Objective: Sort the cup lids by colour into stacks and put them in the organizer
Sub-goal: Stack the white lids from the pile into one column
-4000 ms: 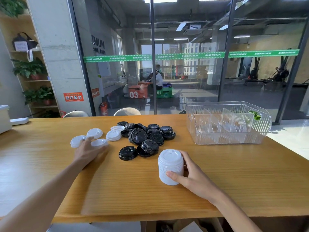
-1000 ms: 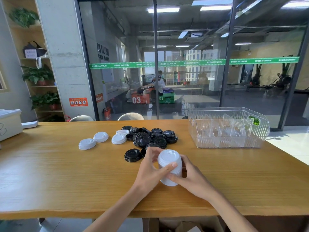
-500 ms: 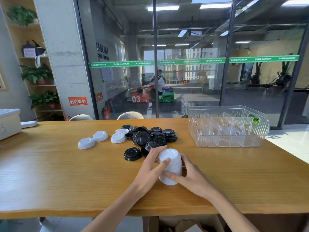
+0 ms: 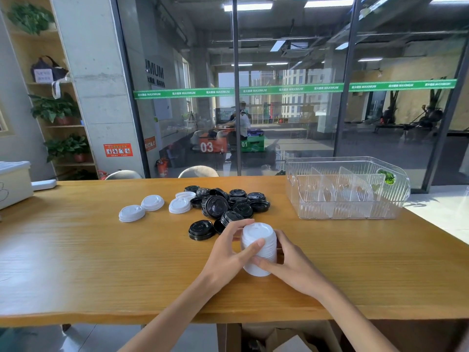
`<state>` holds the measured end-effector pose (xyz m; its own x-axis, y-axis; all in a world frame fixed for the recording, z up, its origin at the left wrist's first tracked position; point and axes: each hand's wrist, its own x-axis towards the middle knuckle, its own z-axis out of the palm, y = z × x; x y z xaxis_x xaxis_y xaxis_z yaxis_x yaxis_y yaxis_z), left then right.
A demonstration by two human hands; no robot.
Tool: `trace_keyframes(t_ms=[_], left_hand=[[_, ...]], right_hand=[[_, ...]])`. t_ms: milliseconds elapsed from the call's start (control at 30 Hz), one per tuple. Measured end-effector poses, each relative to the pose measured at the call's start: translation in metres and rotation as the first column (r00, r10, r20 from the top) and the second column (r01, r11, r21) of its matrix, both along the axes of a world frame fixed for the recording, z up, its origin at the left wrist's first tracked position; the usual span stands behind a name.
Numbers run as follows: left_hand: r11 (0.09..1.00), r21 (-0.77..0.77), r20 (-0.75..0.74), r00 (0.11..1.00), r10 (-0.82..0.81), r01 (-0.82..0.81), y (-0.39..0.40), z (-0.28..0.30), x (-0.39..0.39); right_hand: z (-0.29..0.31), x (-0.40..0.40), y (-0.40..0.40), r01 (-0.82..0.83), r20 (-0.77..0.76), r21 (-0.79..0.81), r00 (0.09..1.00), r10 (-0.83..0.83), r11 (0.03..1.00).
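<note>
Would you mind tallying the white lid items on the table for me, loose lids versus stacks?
loose white lids: 4
white lid stack: 1
Total: 5

Both hands wrap a stack of white lids (image 4: 259, 247) that stands on the wooden table (image 4: 76, 262): the left hand (image 4: 229, 255) curls round its near-left side, the right hand (image 4: 291, 265) round its right, thumbs across the front. Just behind lies a heap of black lids (image 4: 225, 203) (one black lid (image 4: 201, 229) sits at the near left edge of it). Loose white lids (image 4: 152, 202) lie to the left of the heap. A clear ribbed organizer (image 4: 347, 207) with dividers stands far right, well apart from the hands.
</note>
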<state>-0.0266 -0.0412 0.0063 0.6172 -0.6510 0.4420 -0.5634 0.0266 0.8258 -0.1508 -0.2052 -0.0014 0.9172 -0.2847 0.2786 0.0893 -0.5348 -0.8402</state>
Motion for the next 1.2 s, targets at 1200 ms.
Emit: trace_keyframes(t_ms=[1200], left_hand=[[0.993,-0.033,-0.174,0.978,-0.116,0.112,0.001,0.001,0.006]], right_hand=[[0.002,0.013,-0.004,-0.017,0.042,0.211,0.999,0.009,0.977]])
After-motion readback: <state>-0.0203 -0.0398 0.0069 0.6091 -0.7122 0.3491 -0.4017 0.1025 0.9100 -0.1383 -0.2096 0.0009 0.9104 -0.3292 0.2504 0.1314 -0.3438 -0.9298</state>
